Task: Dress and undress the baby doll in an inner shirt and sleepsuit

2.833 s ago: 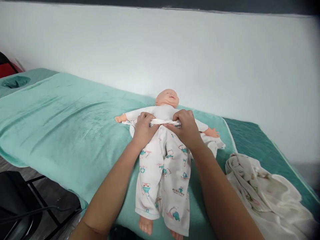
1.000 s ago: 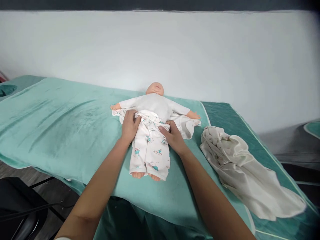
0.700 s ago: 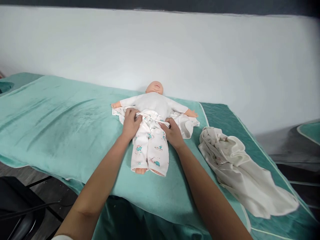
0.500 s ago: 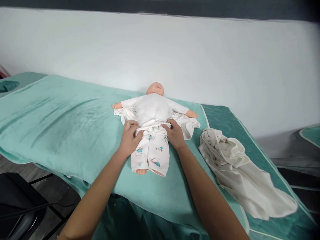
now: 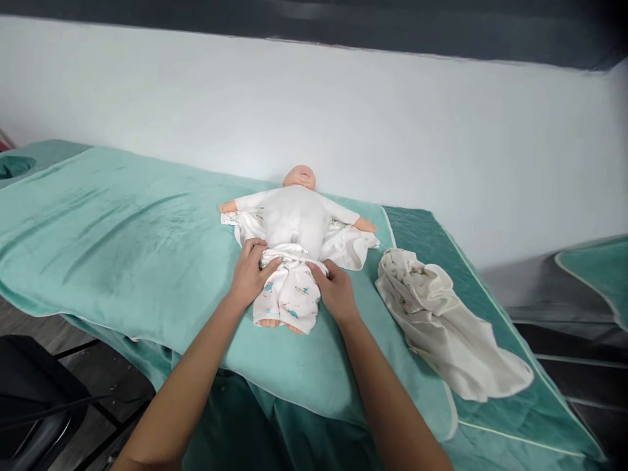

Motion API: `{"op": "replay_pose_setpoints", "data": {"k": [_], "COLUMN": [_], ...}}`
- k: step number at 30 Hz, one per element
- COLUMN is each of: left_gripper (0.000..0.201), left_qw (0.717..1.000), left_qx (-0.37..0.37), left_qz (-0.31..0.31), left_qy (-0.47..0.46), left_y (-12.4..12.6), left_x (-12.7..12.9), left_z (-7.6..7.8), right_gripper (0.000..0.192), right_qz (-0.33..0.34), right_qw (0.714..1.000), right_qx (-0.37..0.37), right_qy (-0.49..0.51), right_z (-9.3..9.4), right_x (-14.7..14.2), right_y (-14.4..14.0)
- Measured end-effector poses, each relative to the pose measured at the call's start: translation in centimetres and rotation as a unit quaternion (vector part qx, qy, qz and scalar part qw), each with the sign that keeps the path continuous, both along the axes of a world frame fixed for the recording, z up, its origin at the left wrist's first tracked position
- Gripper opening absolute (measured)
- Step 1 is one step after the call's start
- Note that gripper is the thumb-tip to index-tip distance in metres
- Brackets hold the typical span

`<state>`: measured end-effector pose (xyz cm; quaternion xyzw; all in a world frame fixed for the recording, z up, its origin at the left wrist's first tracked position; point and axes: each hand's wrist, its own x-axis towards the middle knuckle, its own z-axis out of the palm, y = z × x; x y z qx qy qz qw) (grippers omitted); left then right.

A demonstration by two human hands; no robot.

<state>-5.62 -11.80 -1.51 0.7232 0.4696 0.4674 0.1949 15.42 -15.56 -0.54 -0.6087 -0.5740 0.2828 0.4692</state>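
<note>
Crumpled cream cloth (image 5: 444, 327), black chair (image 5: 34, 399)

One doll (image 5: 296, 216) lies on one green cover (image 5: 122, 242), wearing one pair of printed trousers (image 5: 289, 297), and two hands work at it, the left hand (image 5: 250, 278) and the right hand (image 5: 336, 291). There are two loose cloths: one spread under the doll (image 5: 348, 245) and one crumpled cloth (image 5: 441, 327) beside it (both off-white). One dark chair (image 5: 34, 405) shows at the lower left corner.
</note>
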Motion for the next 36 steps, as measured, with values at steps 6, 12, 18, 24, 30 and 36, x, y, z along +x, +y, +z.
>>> {"op": "replay_pose_setpoints", "data": {"k": [6,12,18,24,30,36], "left_gripper": [0.019,0.026,0.030,0.028,0.057,0.078], "left_qw": [0.999,0.999,0.995,0.996,0.979,0.970], "left_qx": [0.037,-0.007,-0.071,-0.074,-0.144,-0.131], "left_qz": [0.024,-0.009,-0.032,-0.020,-0.134,-0.157], "left_qy": [-0.020,0.034,0.058,0.052,0.051,0.134], "left_y": [0.1,-3.9,-5.7,-5.3,-6.4,-8.5], "left_x": [0.0,-1.1,-1.7,-1.5,-3.5,-3.9], "left_z": [0.5,1.3,1.0,1.1,2.6,3.9], "right_gripper": [0.038,0.038,0.038,0.036,0.088,0.055], "right_qz": [0.065,0.048,0.047,0.110,0.176,0.121], "right_qw": [0.998,0.999,0.999,0.994,0.980,0.979], "right_qx": [-0.013,-0.009,0.002,-0.016,0.029,0.048], "right_qy": [0.021,0.010,0.016,0.008,-0.085,-0.157], "right_z": [0.0,0.1,0.0,0.3,-0.2,0.2], "right_x": [-0.5,0.5,0.5,0.1,0.4,-1.4], "right_y": [-1.1,2.2,2.8,-3.5,-7.2,-7.1]}}
